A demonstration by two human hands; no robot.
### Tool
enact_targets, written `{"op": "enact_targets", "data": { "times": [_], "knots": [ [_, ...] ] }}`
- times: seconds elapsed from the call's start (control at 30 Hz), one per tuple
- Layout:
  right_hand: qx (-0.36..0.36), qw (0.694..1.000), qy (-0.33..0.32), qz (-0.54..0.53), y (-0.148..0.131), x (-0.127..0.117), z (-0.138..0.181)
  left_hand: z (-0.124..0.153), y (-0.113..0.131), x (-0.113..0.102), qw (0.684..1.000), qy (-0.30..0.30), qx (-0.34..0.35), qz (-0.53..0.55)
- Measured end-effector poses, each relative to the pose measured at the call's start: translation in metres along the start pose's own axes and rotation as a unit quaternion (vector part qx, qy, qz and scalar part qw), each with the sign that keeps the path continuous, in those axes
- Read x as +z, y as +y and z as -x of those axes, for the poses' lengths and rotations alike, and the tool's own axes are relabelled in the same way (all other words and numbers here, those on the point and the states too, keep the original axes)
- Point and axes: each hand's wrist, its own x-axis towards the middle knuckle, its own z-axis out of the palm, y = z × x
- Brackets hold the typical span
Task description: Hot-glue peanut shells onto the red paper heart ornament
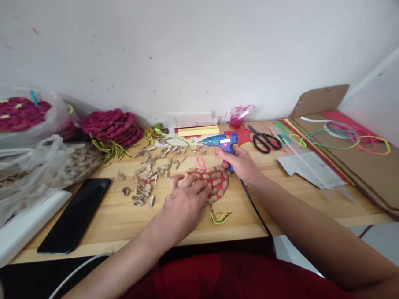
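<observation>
My right hand (pixel 242 165) is wrapped round the handle of a blue hot glue gun (pixel 224 141), whose nozzle points left. A black cord runs from the gun to the table's front edge. My left hand (pixel 185 201) rests with bent, slightly parted fingers on a red round piece (pixel 224 191) covered with rows of peanut shells (pixel 217 182). Its fingertips touch the shells there; the thumb is hidden. A pink loop (pixel 201 163) sticks out at the top of the piece, and a yellow-green string tassel (pixel 220 216) hangs from its bottom.
Loose peanut shells (pixel 150 169) lie left of the piece. Farther left are a black phone (pixel 75 216), a plastic bag of shells (pixel 77 163) and stacked magenta discs (pixel 112 127). Black scissors (pixel 267 142), a plastic cup (pixel 238 118), coloured cords (pixel 334 146) and cardboard (pixel 379 177) are behind and right.
</observation>
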Motion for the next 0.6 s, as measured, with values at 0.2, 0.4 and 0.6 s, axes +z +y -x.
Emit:
{"op": "enact_targets", "data": {
  "times": [0.2,0.4,0.6],
  "knots": [
    [0.014,1.0,-0.001,-0.021,-0.004,-0.001,0.001,0.0,0.001,-0.001,1.0,0.006,0.003,0.0],
    [0.017,0.999,-0.008,-0.028,-0.004,-0.003,-0.001,0.002,-0.003,0.008,1.0,0.024,-0.004,0.003],
    [0.013,0.999,-0.006,-0.032,-0.002,-0.003,-0.001,0.001,-0.004,0.01,0.999,0.037,0.003,0.0]
  ]
}}
